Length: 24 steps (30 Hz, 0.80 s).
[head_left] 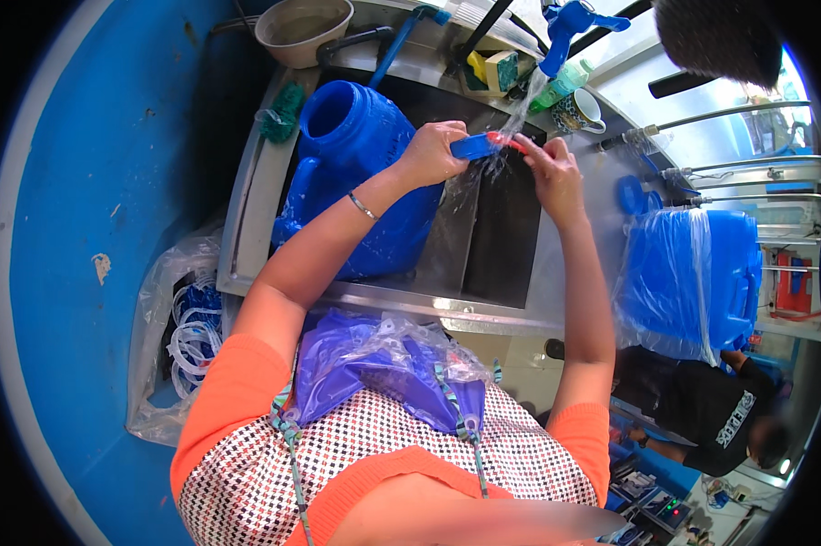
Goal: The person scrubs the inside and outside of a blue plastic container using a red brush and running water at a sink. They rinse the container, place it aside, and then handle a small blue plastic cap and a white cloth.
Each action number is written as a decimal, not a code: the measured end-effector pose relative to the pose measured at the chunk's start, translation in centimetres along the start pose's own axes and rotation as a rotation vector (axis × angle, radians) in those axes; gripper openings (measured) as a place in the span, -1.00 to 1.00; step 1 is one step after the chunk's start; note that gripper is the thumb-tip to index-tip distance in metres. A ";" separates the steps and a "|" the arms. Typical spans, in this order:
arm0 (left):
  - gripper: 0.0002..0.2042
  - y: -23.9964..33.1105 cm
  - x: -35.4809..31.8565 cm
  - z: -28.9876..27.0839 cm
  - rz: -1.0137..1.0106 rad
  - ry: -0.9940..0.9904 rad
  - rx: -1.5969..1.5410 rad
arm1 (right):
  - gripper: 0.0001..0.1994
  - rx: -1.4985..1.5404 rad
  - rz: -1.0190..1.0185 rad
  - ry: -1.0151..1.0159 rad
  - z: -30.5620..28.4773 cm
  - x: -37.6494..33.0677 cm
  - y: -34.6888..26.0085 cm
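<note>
So the person's at a steel sink (483, 300), both hands up under running water from a blue tap (570, 23). Left hand (429, 155) has a closed grip on a small blue tool (474, 146), and the right hand (552, 173) pinches its red tip (506, 139) right in the stream. Can't tell exactly what the little tool is. A big blue jug (360, 173) sits in the sink's left basin, just beside the left wrist. Over on the counter (592, 237) to the right there's another blue container wrapped in clear plastic (688, 282), plus a patterned mug (579, 111) near the tap.
</note>
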<state>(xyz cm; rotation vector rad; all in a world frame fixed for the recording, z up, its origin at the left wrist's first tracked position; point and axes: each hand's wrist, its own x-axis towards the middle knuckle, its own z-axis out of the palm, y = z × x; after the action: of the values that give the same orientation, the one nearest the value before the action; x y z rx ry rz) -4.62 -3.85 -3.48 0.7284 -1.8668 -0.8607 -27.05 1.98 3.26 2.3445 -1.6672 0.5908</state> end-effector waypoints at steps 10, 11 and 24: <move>-0.49 -0.7 0.0 1.3 -0.352 -0.260 -0.286 | -0.73 0.046 -0.126 -0.105 -0.6 -0.2 0.0; -0.50 -0.5 0.2 1.2 -0.355 -0.270 -0.310 | -0.74 0.079 -0.174 -0.116 -0.5 -0.1 0.0; -0.54 1.1 0.1 -0.5 -0.234 -0.291 -0.118 | -0.77 0.215 -0.160 -0.103 -0.1 0.9 -0.3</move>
<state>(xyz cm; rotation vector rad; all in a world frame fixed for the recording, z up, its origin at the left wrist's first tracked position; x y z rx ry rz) -4.39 -3.41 -2.40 0.7913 -1.9882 -1.2725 -26.55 1.37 3.70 2.6720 -1.5032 0.6566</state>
